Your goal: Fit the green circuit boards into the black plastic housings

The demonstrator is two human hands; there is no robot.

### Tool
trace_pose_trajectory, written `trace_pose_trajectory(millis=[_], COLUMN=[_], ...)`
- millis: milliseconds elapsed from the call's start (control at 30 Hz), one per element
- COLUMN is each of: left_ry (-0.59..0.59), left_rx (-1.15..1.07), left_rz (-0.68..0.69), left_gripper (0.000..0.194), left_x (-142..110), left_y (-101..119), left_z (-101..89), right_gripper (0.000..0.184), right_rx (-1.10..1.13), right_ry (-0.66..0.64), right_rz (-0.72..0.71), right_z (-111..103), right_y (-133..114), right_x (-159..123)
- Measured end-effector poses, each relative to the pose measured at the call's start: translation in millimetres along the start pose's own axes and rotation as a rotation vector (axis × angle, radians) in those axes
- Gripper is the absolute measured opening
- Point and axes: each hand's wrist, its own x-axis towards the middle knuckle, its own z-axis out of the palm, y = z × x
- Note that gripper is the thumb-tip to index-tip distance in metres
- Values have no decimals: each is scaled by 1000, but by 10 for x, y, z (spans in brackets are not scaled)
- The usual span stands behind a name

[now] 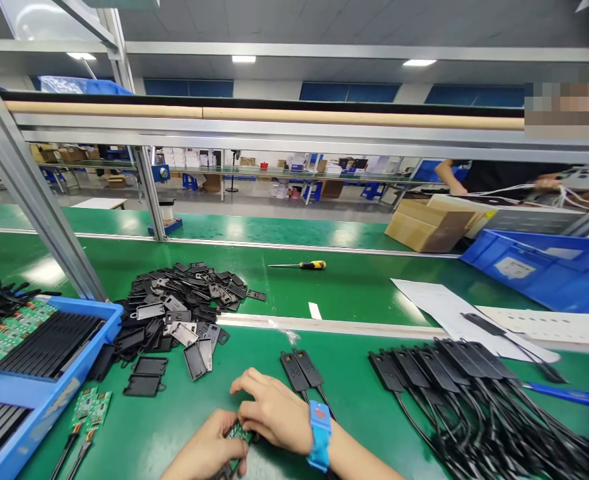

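My left hand and my right hand meet at the near edge of the green bench. Both pinch a small green circuit board with a black cable hanging from it. My right wrist wears a blue strap. Just beyond my right hand lie two black tag-shaped parts with cables. A big pile of black plastic shells sits ahead to the left, with loose shell halves nearer me.
A blue tray with green boards and black parts stands at left. Several black cabled units fan out at right, beside paper sheets and a blue pen. A screwdriver lies on the belt. A blue bin, cardboard boxes and another person's arm are far right.
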Motion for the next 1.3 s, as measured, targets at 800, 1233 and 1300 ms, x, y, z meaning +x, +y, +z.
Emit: trace_pose_trajectory(millis=[800,1233,1300], left_ry=[279,393,370], left_rx=[-413,-486,-485], left_rz=[374,382,378], left_gripper=[64,66,67], left_x=[106,99,66], left_y=[-101,-3,37], left_z=[-134,-145,-130], right_gripper=[12,8,9], right_rx=[72,435,496], right_ry=[306,432,508], right_rz=[612,674,658], right_z=[26,383,224], right_y=[1181,803,712], right_x=[394,1131,928])
